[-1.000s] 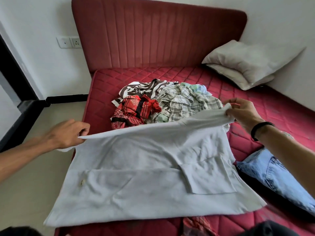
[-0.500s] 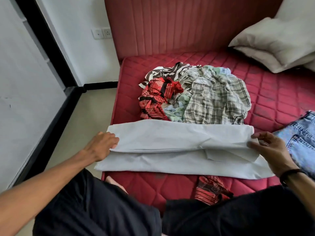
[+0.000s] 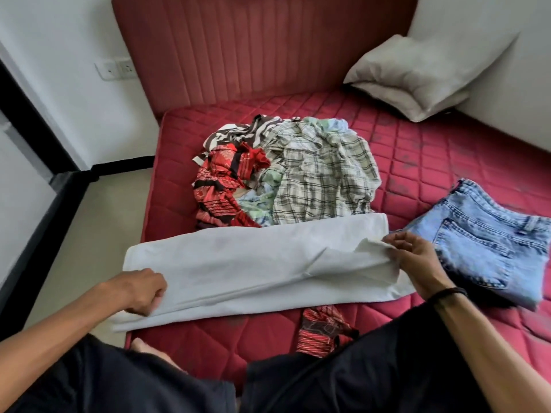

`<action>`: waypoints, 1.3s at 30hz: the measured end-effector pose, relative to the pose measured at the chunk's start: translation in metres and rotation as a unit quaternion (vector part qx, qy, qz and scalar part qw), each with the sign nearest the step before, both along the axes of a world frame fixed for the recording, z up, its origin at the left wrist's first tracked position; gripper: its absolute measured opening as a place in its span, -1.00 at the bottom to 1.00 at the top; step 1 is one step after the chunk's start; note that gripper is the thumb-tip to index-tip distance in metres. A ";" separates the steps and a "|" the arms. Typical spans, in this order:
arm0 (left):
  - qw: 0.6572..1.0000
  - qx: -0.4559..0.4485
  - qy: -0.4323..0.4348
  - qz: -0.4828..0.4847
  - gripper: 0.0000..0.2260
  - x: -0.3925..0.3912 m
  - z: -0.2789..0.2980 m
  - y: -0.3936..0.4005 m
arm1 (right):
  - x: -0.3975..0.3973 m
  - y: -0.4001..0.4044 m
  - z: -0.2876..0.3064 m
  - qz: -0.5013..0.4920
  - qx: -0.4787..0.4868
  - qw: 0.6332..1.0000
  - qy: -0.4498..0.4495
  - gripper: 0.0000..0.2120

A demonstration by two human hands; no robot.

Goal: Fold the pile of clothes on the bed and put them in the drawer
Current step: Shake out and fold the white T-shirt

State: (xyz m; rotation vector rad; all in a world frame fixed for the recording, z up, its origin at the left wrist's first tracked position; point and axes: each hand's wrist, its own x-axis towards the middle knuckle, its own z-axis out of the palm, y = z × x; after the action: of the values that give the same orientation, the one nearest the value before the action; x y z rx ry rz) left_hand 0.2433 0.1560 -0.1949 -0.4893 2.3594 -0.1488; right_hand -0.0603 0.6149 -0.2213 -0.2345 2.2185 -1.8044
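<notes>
White walls [image 3: 74, 31], padded red headboard [image 3: 262, 46], pale floor [image 3: 98, 222].

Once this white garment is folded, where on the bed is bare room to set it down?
Bare mattress lies between the clothes pile, the pillow and the denim shorts; a smaller strip lies between pile and headboard. Crowded in front: white garment and red cloth.

A person seen from their own head, with two bare forearms and no sleeves showing, a thin black wristband [image 3: 446, 293] around the right wrist just behind the right hand [image 3: 417, 260], black shorts [image 3: 343, 380] over both thighs nearer the camera than that wristband, left hand [image 3: 140, 290] unadorned.
</notes>
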 end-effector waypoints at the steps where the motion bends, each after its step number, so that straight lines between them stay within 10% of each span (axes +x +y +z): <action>1: 0.998 0.031 0.057 -0.005 -0.96 -0.017 0.005 0.016 | 0.000 0.000 -0.002 -0.008 0.011 1.000 -0.005 -0.70; 6: 0.872 0.318 0.355 0.112 -0.79 -0.117 -0.002 0.145 | -0.001 0.002 -0.012 -0.051 0.059 0.996 -0.047 -0.93; 12: 0.750 0.420 0.385 0.335 -0.49 -0.191 -0.032 0.253 | 0.002 0.002 -0.018 -0.054 0.206 0.974 0.077 -0.72; 21: 0.809 0.367 0.377 0.263 -0.69 -0.181 -0.063 0.246 | 0.001 -0.015 -0.034 -0.031 0.406 0.911 0.060 -0.75; 26: 0.753 0.345 0.523 0.203 -0.73 -0.190 -0.065 0.243 | -0.006 -0.025 -0.030 -0.095 0.357 0.898 0.239 -0.78; 32: 0.809 0.250 0.492 0.204 -0.68 -0.197 -0.081 0.242 | -0.012 -0.040 -0.043 -0.041 0.463 0.865 0.187 -0.70; 39: 0.794 0.305 0.465 0.247 -0.67 -0.192 -0.085 0.248 | -0.016 -0.032 -0.046 -0.091 0.510 0.835 0.183 -0.67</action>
State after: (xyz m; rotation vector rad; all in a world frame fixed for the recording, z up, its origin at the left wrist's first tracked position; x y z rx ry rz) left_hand 0.0516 0.4037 -0.2797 -0.9689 2.8322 1.3445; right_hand -0.0768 0.5831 -0.2677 -0.1377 3.1962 -0.4105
